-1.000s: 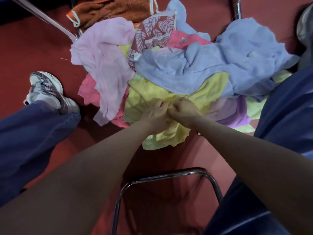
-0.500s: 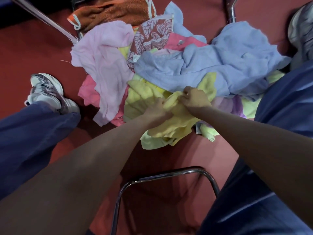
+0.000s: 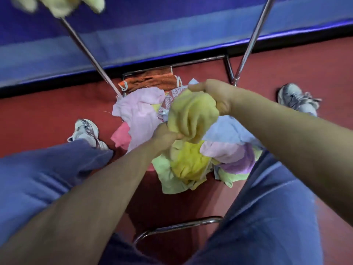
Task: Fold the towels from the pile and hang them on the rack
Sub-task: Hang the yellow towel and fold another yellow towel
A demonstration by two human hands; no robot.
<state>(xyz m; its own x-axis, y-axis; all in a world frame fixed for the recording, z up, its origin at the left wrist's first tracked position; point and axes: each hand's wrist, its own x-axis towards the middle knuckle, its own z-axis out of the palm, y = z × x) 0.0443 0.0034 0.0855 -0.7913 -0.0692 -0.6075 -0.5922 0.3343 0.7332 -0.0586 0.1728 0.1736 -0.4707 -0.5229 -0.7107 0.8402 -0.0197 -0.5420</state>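
Note:
A yellow towel hangs bunched between my hands above the pile of pink, blue, lilac and pale green towels on the red floor. My right hand grips its upper edge, raised well above the pile. Lower down, my left hand pinches another part of the same towel. The rack's two chrome uprights slant up from beside the pile. A pale yellow towel hangs at the top left, blurred.
An orange towel lies at the pile's far end inside the rack's chrome base frame. My two shoes flank the pile. A blue padded wall runs behind the rack.
Both hands have lifted the yellow towel off the pile, the right hand rising higher. The view has tilted upward, bringing the blue wall and the rack's uprights into sight.

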